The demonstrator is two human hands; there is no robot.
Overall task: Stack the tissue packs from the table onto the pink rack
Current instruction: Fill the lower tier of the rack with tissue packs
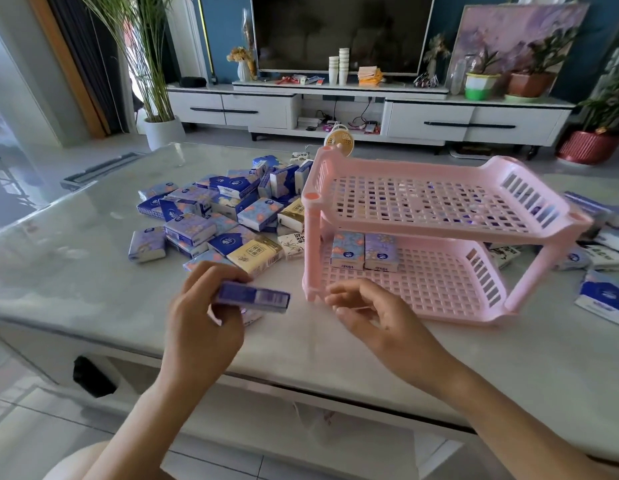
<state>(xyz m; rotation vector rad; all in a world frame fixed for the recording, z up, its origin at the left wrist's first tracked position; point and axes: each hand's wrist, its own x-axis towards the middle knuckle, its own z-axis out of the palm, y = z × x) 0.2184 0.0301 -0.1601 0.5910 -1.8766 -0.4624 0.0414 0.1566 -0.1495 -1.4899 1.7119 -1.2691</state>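
Note:
A pink two-tier rack (450,233) stands on the table, right of centre. Two tissue packs (365,251) stand upright side by side at the back left of its lower shelf; the upper shelf holds nothing. A heap of several tissue packs (225,216) lies left of the rack. My left hand (200,320) grips a purple tissue pack (252,299) above the table's front, left of the rack's front leg. My right hand (366,313) hovers with loosely curled fingers just in front of the lower shelf, holding nothing.
More tissue packs (602,251) lie to the right of and behind the rack. The marble table (76,271) has its front edge close below my hands. A small fan (339,142) sits behind the rack. A TV cabinet stands across the room.

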